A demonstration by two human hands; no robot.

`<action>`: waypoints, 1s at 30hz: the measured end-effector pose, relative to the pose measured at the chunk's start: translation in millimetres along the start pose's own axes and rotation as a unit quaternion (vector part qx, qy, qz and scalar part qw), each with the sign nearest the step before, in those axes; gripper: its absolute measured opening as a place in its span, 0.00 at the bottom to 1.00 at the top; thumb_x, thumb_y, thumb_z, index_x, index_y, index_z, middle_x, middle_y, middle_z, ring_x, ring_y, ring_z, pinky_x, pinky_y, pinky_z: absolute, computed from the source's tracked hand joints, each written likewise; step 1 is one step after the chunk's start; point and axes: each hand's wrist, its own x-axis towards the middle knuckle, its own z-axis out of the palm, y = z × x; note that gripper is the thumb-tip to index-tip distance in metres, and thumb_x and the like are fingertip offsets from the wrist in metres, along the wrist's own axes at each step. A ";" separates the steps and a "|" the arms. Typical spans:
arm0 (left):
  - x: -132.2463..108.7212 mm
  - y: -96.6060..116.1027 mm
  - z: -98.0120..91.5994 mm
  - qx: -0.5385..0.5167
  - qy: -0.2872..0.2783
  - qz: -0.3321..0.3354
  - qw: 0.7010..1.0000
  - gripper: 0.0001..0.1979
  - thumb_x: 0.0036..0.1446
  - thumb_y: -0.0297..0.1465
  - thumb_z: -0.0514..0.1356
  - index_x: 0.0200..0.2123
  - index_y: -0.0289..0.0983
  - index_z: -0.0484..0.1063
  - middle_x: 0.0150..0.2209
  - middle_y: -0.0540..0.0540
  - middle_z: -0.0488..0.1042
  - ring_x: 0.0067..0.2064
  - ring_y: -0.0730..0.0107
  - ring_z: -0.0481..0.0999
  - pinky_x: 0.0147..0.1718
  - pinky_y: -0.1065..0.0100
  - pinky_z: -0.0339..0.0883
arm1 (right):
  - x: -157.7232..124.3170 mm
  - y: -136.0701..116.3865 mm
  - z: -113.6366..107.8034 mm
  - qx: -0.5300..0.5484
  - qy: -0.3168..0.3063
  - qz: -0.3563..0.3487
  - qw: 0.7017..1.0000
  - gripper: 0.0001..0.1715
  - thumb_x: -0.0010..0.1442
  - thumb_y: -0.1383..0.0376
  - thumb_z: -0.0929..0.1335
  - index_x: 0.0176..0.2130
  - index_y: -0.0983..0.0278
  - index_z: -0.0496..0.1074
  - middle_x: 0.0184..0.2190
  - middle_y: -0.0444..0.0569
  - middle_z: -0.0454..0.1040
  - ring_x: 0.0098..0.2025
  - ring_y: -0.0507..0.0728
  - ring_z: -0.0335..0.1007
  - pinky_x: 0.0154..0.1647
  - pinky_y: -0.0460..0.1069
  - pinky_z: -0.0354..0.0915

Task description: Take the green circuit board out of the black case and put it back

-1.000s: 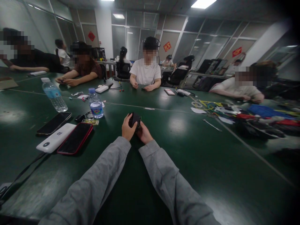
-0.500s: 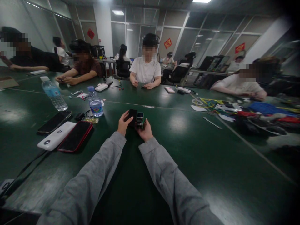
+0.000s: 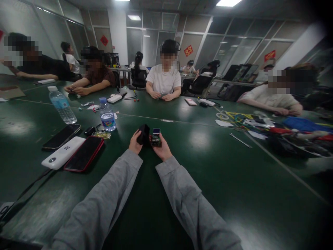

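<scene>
Over the middle of the dark green table (image 3: 166, 194), my left hand (image 3: 135, 143) is closed around a black box-like case (image 3: 144, 134). The case is tilted, and its hollow side faces up and to the right. Just beside it, my right hand (image 3: 163, 147) grips a small circuit board (image 3: 156, 140) with a little screen at its top end. The board and the case are close together, with a narrow gap between them. My fingers hide the lower edges of both.
To the left lie a red-edged phone (image 3: 84, 154), a white power bank (image 3: 63, 152), a black phone (image 3: 61, 136) and two water bottles (image 3: 107, 116) (image 3: 62, 106). At right are a wrench (image 3: 240, 140) and a heap of cables (image 3: 234, 116). A person (image 3: 163, 78) sits opposite.
The black case has turned in my left hand so its hollow side shows. My right hand has tilted the circuit board slightly, and its screen faces me differently. The whole view shifted a little.
</scene>
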 end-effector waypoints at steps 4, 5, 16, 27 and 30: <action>1.6 -5.0 5.1 0.026 0.031 0.064 0.997 0.22 0.50 0.24 0.67 0.50 0.38 0.71 0.37 0.46 0.79 0.33 0.71 0.79 0.33 0.70 0.72 | 3.5 0.4 -4.0 0.000 -0.004 -0.006 1.000 0.17 0.69 0.58 0.61 0.43 0.67 0.73 0.32 0.50 0.80 0.35 0.53 0.78 0.37 0.47 0.76; 1.5 -5.5 5.8 0.031 0.032 0.065 0.997 0.22 0.50 0.24 0.67 0.50 0.38 0.72 0.37 0.46 0.79 0.33 0.71 0.79 0.33 0.71 0.72 | 3.9 0.5 -4.4 0.001 -0.004 -0.006 1.000 0.16 0.69 0.59 0.62 0.44 0.67 0.73 0.32 0.50 0.80 0.35 0.53 0.78 0.37 0.47 0.76; -0.6 -0.9 5.5 0.036 0.024 0.019 0.999 0.21 0.49 0.26 0.67 0.48 0.40 0.70 0.34 0.49 0.78 0.32 0.71 0.78 0.31 0.71 0.69 | 4.8 1.5 -3.0 -0.013 -0.002 -0.015 1.000 0.15 0.69 0.60 0.61 0.43 0.64 0.73 0.31 0.47 0.79 0.32 0.53 0.77 0.35 0.47 0.76; -11.9 8.5 8.9 0.059 -0.040 -0.091 0.993 0.08 0.53 0.31 0.57 0.32 0.33 0.74 0.26 0.47 0.75 0.26 0.69 0.74 0.27 0.68 0.67 | 5.2 1.4 0.4 -0.059 0.000 -0.021 0.998 0.12 0.68 0.64 0.62 0.41 0.64 0.74 0.31 0.45 0.80 0.32 0.52 0.77 0.34 0.47 0.76; -10.0 8.5 7.0 0.027 -0.044 -0.074 0.996 0.11 0.57 0.36 0.60 0.37 0.33 0.76 0.28 0.46 0.77 0.30 0.66 0.77 0.33 0.66 0.71 | 5.4 -0.2 3.7 -0.091 0.030 -0.045 0.994 0.09 0.66 0.66 0.64 0.39 0.64 0.74 0.29 0.44 0.79 0.28 0.52 0.76 0.28 0.45 0.74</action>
